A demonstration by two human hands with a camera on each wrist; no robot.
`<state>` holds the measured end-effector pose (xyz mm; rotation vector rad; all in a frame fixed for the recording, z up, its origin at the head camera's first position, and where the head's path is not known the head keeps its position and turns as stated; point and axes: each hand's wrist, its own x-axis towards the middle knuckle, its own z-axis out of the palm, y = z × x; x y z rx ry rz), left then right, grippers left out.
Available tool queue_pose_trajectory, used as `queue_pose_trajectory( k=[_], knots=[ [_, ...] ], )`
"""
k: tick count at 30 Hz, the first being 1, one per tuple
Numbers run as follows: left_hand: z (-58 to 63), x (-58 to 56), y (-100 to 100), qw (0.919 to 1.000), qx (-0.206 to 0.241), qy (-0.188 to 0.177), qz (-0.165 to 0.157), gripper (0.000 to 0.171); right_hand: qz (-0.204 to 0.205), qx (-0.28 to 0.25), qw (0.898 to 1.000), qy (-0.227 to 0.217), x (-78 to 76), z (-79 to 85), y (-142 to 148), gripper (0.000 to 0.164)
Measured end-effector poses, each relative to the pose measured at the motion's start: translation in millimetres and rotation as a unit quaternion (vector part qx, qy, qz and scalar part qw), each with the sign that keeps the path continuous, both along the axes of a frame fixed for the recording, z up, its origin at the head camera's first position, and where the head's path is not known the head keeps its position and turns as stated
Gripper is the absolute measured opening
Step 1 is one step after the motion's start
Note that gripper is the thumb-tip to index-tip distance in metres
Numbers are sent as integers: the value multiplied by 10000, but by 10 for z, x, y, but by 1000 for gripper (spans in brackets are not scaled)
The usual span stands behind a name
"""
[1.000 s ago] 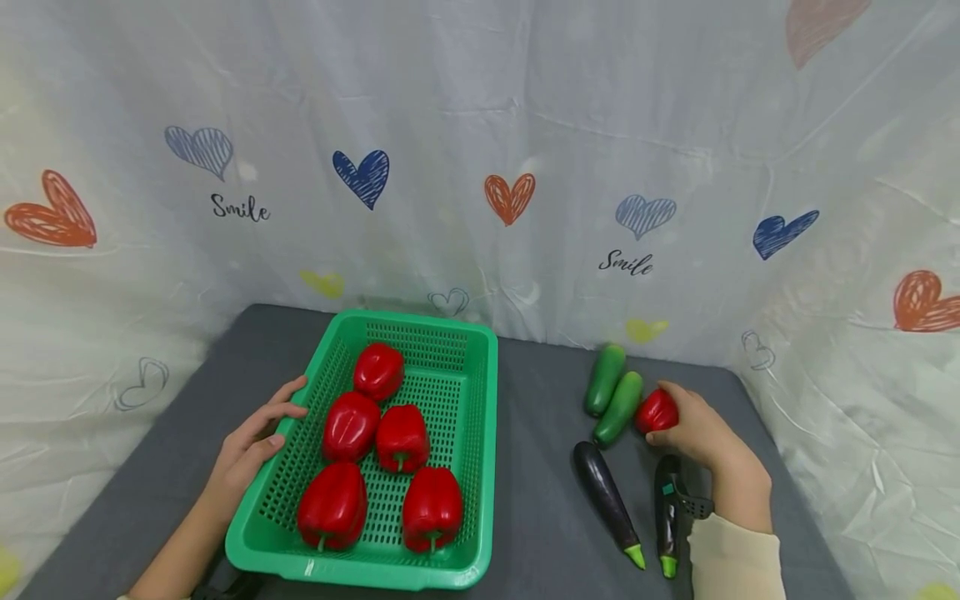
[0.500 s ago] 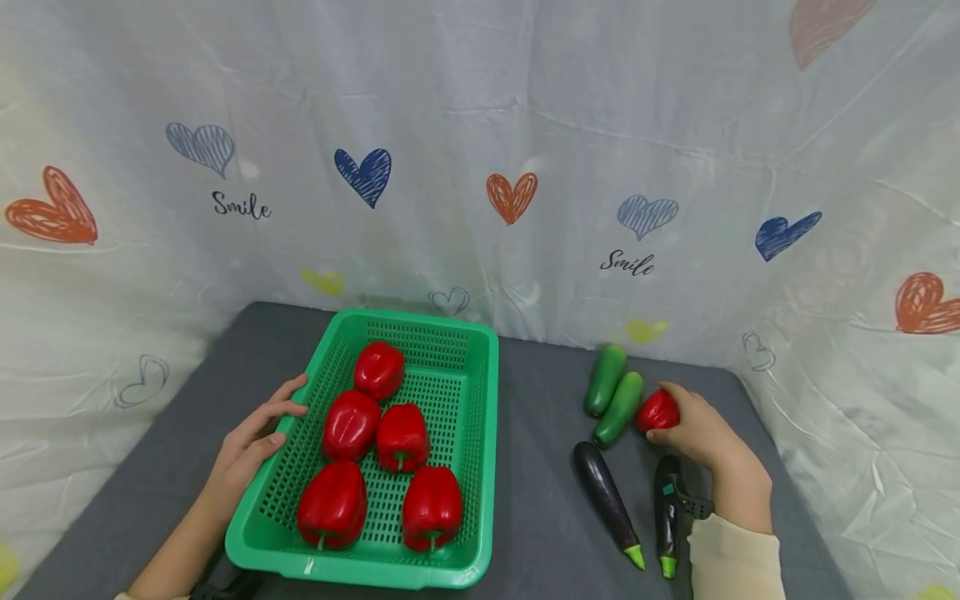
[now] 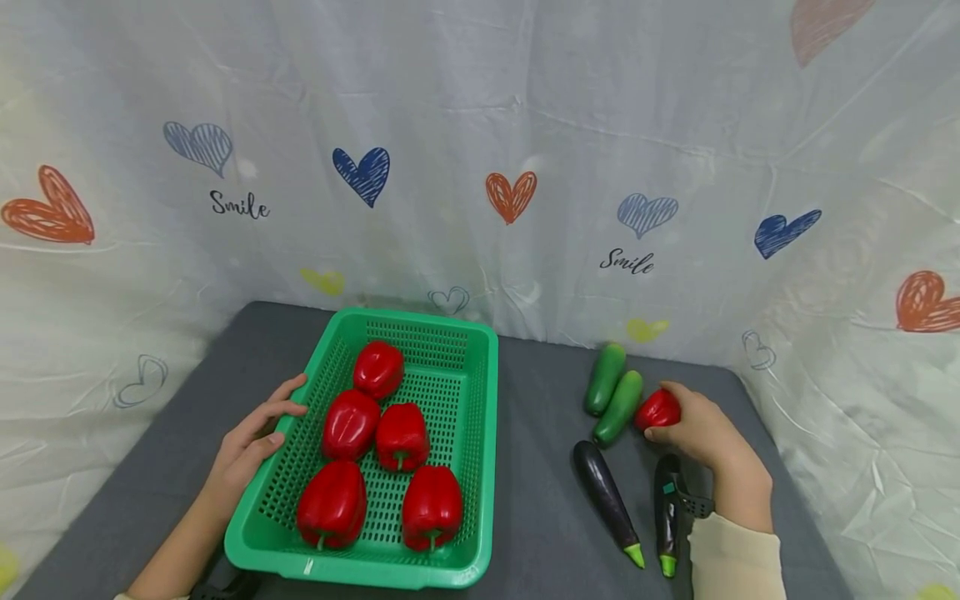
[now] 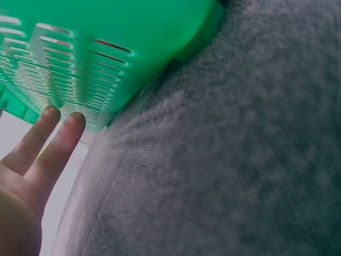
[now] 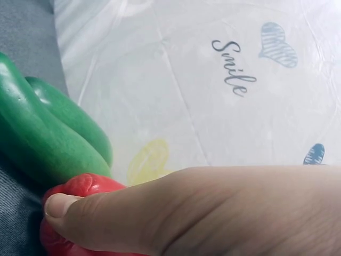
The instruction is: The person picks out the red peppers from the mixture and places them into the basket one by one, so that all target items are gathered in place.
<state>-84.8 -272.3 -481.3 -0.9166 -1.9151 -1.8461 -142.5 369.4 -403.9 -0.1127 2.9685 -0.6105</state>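
Observation:
My right hand (image 3: 697, 427) grips a red bell pepper (image 3: 657, 411) at the right side of the table. In the right wrist view the thumb presses on the pepper (image 5: 88, 184) from the near side; the other fingers are hidden. Two green cucumbers (image 3: 619, 407) lie just left of it. My left hand (image 3: 251, 437) rests at the left rim of a green plastic basket (image 3: 489, 433), fingertips and thumb touching the edge. From the left wrist view, two straight fingers (image 4: 66, 136) reach toward the basket's slotted outer wall. Several red bell peppers (image 3: 403, 437) lie inside the basket.
Two dark eggplants with green tips lie in front of the cucumbers: one eggplant (image 3: 606, 498) to the left, the other eggplant (image 3: 666, 517) partly beneath the right wrist's strap. A grey cloth (image 3: 536, 467) covers the table. Behind hangs a white curtain (image 3: 450, 100) printed with hearts.

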Motion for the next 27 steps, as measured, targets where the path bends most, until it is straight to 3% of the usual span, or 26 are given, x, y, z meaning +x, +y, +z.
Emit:
queue_pose_trajectory(
  k=[15, 27],
  knots=[
    [-19, 19, -12, 9998, -38, -171, 34, 39, -411, 306, 9982, 301, 15, 86, -56, 89],
    [-3, 0, -7, 10000, -2, -50, -17, 39, -541, 293, 9967, 520, 21, 144, -109, 91]
  ],
)
